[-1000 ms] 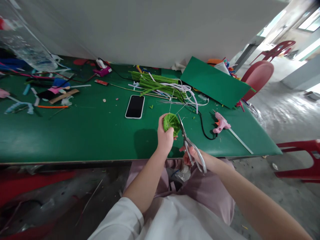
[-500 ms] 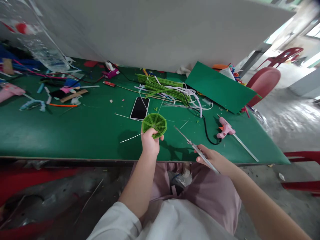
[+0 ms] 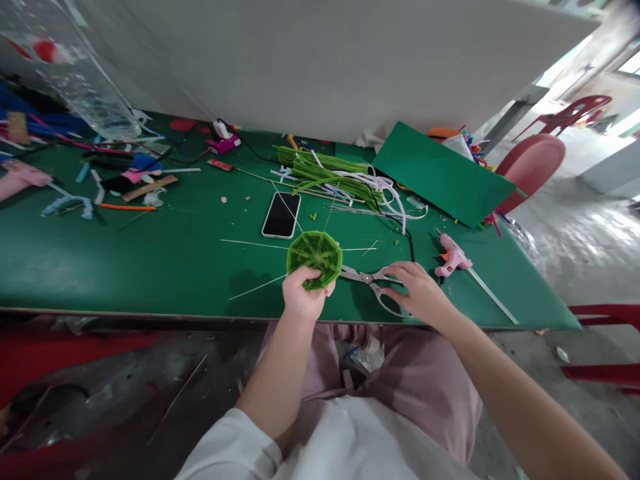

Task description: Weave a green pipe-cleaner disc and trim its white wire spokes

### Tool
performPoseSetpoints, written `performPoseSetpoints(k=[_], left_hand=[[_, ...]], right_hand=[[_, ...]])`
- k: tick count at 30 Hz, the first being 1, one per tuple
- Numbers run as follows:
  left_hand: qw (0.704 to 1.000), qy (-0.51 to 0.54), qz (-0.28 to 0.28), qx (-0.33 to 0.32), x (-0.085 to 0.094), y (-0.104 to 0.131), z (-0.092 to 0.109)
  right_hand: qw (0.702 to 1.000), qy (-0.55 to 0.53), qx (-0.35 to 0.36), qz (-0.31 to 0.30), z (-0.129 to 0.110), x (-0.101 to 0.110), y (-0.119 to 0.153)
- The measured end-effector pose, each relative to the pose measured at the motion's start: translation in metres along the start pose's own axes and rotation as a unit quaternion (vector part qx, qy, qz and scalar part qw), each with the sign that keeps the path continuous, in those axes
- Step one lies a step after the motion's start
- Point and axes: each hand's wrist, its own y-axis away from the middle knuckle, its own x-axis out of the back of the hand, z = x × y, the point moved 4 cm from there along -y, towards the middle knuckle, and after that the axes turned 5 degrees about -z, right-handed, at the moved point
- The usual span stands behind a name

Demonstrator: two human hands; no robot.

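My left hand (image 3: 304, 293) grips a small green many-sided bowl shape (image 3: 325, 248), apparently made of fuzzy pipe cleaners, its thumb over the near rim. Several thin pale wires stick out around it to the left, right and far side. On the right, my right hand (image 3: 417, 290) has its fingers at the handles of metal scissors (image 3: 367, 277). The handles are spread apart. The blade tips reach the right side of the green bowl shape, where they are partly hidden behind it.
Beyond the bowl shape lie a phone (image 3: 281, 215) and a bundle of green pipe cleaners (image 3: 330, 167). A pink glue gun (image 3: 453, 255) lies at right, near a green board (image 3: 445, 173). Craft scraps, another pink glue gun (image 3: 23, 179) and a plastic bottle (image 3: 100, 100) are at left.
The scissors have swung from a slanted, closed pose to spread handles, their blades now at the bowl shape. My left hand has moved slightly right and nearer, tilting the bowl shape's inside toward me.
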Motion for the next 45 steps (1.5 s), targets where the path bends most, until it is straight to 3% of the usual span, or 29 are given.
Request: performPoseSetpoints(k=[3,4,6,10,13,17,22,26,33,36,39,42,45], left_hand=[[0.999,-0.046,-0.01,0.01,-0.004,0.003,-0.004],[0.998,-0.059,-0.019,0.01,-0.006,0.004,-0.005],[0.996,-0.08,-0.036,0.008,-0.008,0.006,-0.007],[0.991,-0.125,-0.034,0.017,-0.007,0.009,-0.013],[0.987,-0.159,0.0,-0.011,-0.005,0.009,-0.013],[0.977,-0.203,0.026,-0.05,-0.005,0.009,-0.012],[0.958,-0.268,0.056,-0.083,-0.004,0.01,-0.011],[0.937,-0.317,0.059,-0.136,-0.002,0.013,-0.011],[0.907,-0.363,0.084,-0.197,-0.008,0.024,-0.016],[0.921,-0.332,0.089,-0.182,-0.007,0.024,-0.018],[0.956,-0.254,0.085,-0.118,0.0,0.019,-0.019],[0.984,-0.164,0.054,-0.045,0.003,0.015,-0.018],[0.994,-0.105,0.005,0.039,-0.002,0.017,-0.019]], right_hand=[[0.982,-0.112,-0.052,0.144,-0.016,0.032,-0.006],[0.974,-0.144,-0.065,0.16,-0.021,0.037,-0.009],[0.968,-0.203,-0.068,0.13,-0.029,0.04,-0.016],[0.954,-0.27,-0.133,0.01,-0.029,0.029,-0.023],[0.961,-0.227,-0.159,0.001,-0.024,0.03,-0.022],[0.979,-0.132,-0.129,0.085,-0.026,0.042,-0.018],[0.982,0.012,-0.091,0.162,-0.044,0.051,-0.012],[0.975,0.114,-0.064,0.178,-0.066,0.051,-0.007],[0.974,0.123,-0.038,0.186,-0.093,0.036,-0.005],[0.977,0.054,-0.057,0.196,-0.093,0.034,-0.006],[0.969,-0.112,-0.121,0.184,-0.08,0.041,-0.008],[0.92,-0.305,-0.191,0.157,-0.061,0.044,-0.009],[0.847,-0.476,-0.2,0.124,-0.051,0.039,-0.013]])
